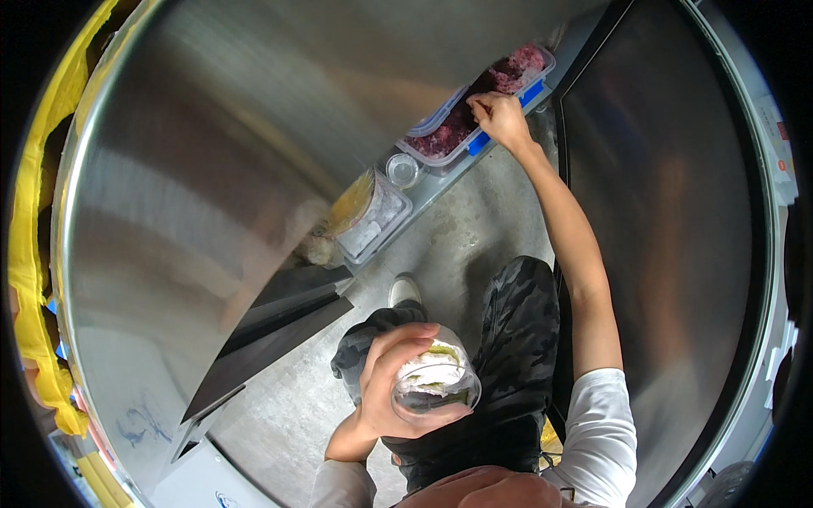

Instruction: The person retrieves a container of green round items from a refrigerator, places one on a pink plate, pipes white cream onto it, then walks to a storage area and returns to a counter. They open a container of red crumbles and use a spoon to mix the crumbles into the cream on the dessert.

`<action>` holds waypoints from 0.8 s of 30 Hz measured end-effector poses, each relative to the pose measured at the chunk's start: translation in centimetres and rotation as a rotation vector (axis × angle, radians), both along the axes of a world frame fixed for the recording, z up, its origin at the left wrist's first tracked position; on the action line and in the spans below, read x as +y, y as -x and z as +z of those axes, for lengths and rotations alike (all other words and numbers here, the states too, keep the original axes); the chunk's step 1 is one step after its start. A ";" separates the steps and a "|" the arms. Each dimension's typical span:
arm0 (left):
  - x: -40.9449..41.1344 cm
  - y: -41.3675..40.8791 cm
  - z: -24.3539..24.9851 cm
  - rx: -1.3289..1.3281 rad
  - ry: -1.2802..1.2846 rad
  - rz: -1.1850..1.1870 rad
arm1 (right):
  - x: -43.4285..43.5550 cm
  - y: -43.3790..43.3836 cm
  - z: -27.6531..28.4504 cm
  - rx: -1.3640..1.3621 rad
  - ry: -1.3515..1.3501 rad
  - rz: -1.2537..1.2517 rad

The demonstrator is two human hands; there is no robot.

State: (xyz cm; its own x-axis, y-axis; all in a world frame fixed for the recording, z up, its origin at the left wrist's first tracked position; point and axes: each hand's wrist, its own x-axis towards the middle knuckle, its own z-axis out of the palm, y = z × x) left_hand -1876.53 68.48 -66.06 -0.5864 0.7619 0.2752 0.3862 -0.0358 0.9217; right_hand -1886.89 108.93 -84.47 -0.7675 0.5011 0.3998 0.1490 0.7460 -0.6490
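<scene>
My left hand (397, 387) is closed around a clear plastic cup (438, 387) that holds white cream with green streaks. Ahead and to the right, my right hand (498, 117) reaches over a clear plastic container (444, 136) of dark red and pink frozen food. Its fingers are curled at the container's near side, by the blue clips; whether they pinch anything cannot be told. A clear lid with a blue seal (438, 117) lies partly over the container. Beside it stand a small clear round tub (403, 170) and a clear box with white, icy contents (375, 219).
The containers stand on a shelf beneath a large stainless steel surface (209, 127). A dark, open door panel (660, 222) with a black gasket is at the right. Dark rails (279, 324) lie lower left. Below are the concrete floor (457, 222) and my white shoe (404, 290).
</scene>
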 end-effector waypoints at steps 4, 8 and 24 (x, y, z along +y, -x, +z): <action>-0.1 0.0 0.0 0.019 0.011 -0.006 | -0.5 0.4 -0.4 -0.045 0.110 -0.106; -0.1 0.0 0.0 0.006 0.001 -0.007 | -0.2 0.5 0.2 0.036 0.628 -0.319; -0.2 -0.1 -0.2 0.019 0.006 0.012 | 0.9 -2.7 -1.0 0.181 0.704 -0.421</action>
